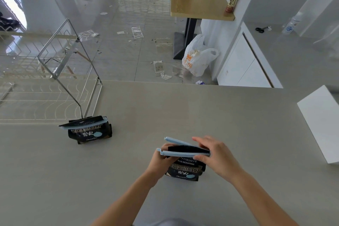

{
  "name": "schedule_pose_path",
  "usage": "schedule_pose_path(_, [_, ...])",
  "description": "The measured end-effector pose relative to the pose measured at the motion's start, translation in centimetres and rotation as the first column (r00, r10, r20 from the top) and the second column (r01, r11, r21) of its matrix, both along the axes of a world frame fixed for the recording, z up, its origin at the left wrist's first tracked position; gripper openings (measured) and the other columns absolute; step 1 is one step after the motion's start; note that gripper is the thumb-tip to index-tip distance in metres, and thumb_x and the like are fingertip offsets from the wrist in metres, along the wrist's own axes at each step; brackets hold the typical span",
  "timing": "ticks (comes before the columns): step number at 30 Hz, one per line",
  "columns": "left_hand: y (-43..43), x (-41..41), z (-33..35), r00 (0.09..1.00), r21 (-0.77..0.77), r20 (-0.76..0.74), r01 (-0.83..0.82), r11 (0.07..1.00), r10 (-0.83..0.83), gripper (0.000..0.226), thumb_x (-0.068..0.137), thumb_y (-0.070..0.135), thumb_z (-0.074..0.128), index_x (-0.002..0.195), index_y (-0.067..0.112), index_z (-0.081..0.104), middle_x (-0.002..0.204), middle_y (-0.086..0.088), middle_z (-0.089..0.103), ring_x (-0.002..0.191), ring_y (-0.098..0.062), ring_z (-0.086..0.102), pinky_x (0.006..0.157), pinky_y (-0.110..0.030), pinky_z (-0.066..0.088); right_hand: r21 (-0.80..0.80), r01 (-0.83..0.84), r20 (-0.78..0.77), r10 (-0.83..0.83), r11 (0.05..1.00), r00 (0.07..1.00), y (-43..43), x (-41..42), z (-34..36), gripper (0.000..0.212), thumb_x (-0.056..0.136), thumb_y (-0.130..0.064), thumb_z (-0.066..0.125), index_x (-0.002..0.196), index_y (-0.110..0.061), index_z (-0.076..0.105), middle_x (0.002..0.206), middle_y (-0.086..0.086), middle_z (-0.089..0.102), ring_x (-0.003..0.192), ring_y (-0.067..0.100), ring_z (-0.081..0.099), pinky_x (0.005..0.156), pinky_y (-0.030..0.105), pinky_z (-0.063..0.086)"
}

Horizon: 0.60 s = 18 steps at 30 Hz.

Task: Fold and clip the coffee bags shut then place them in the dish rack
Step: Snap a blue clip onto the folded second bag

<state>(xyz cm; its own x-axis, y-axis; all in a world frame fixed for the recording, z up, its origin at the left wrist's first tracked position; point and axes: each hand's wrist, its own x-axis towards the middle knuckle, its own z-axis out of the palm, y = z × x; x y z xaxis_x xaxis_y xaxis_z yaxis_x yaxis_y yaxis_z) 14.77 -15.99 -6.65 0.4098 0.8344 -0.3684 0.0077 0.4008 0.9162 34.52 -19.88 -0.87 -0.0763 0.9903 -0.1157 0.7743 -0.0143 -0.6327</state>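
Observation:
A black coffee bag (185,169) stands upright on the grey counter in front of me. A light blue clip (176,153) straddles its folded top, its two arms still spread apart at the left end. My left hand (161,161) grips the bag and the clip's left part. My right hand (213,154) pinches the clip's right end over the fold. A second black coffee bag (89,134) stands to the left, with a blue clip (82,124) closed across its top. It sits just in front of the wire dish rack (55,71).
The dish rack fills the counter's left rear corner. A white box (322,123) stands at the right edge. Beyond the counter's far edge lie a littered floor, a plastic bag (198,57) and a wooden table (198,0).

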Motion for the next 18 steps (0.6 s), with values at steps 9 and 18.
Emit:
schedule_pose_path(9, [-0.3, 0.2, 0.2, 1.0, 0.056, -0.027, -0.002, 0.998, 0.003, 0.032, 0.083, -0.008, 0.055, 0.08, 0.021, 0.069, 0.071, 0.007, 0.073, 0.072, -0.006, 0.068, 0.06, -0.015, 0.052, 0.081, -0.103, 0.216, 0.083, 0.991, 0.973, 3.0, -6.8, -0.3, 0.042, 0.075, -0.06, 0.061, 0.093, -0.022, 0.058, 0.089, -0.008, 0.053, 0.08, 0.012, 0.052, 0.065, 0.027, 0.043])
schedule_pose_path(18, [-0.6, 0.1, -0.3, 0.997, 0.002, -0.075, 0.003, 1.0, -0.003, 0.033, 0.084, -0.008, 0.045, 0.082, 0.016, 0.068, 0.075, 0.003, 0.071, 0.074, -0.007, 0.067, 0.061, -0.013, 0.05, 0.246, -0.011, 0.269, -0.057, 0.969, 0.962, 2.6, -8.0, -1.6, 0.031, 0.078, -0.053, 0.061, 0.073, -0.024, 0.051, 0.073, -0.009, 0.056, 0.066, 0.011, 0.054, 0.051, 0.024, 0.036])
